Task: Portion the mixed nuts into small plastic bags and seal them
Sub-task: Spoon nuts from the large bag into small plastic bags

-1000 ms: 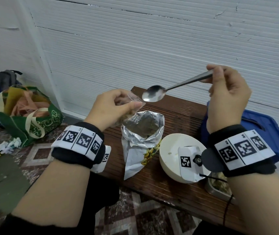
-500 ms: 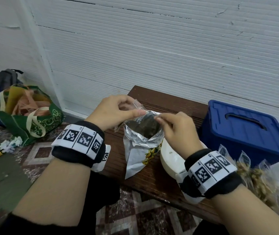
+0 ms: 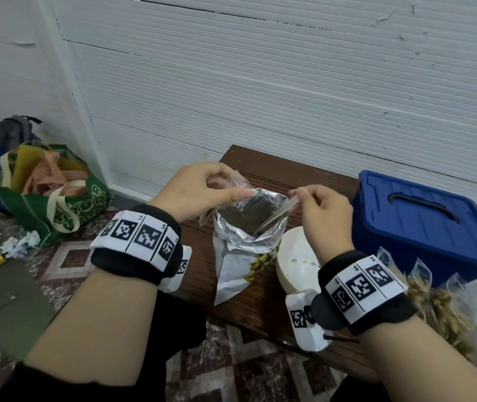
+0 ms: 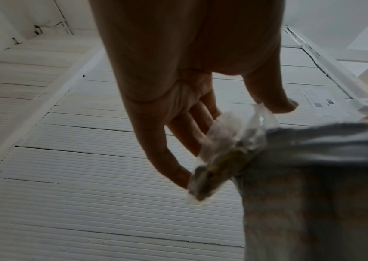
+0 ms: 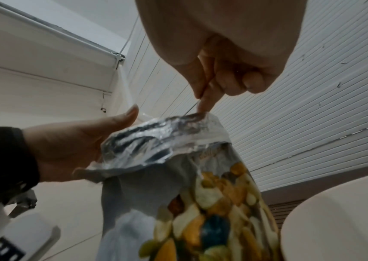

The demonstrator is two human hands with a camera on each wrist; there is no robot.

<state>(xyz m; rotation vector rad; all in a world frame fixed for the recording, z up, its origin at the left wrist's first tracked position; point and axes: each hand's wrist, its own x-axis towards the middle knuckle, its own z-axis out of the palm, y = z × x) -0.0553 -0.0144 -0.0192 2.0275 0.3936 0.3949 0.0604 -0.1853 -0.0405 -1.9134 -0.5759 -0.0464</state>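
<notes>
My left hand (image 3: pixel 217 192) pinches a small clear plastic bag (image 3: pixel 238 182) by its top, right at the far rim of the open foil nut bag (image 3: pixel 240 256). In the left wrist view, my left hand (image 4: pixel 209 113) has thumb and fingers on the small bag (image 4: pixel 225 151), which holds a few nuts. My right hand (image 3: pixel 312 201) grips the handle of a metal spoon (image 3: pixel 278 216), whose bowl dips inside the foil bag. The right wrist view shows my right hand (image 5: pixel 229 83) curled above the foil bag (image 5: pixel 167 144); the spoon is hidden there.
The foil bag stands on a dark wooden bench (image 3: pixel 260 303) against a white wall. A white bowl (image 3: pixel 292 256) sits just right of it, a blue lidded box (image 3: pixel 423 221) behind. Several filled small bags (image 3: pixel 434 300) lie at the right. A green tote (image 3: pixel 57 204) rests on the floor.
My right hand brought the spoon down from beside the small bag into the foil bag; the handle now shows above the rim. My left hand has barely moved.
</notes>
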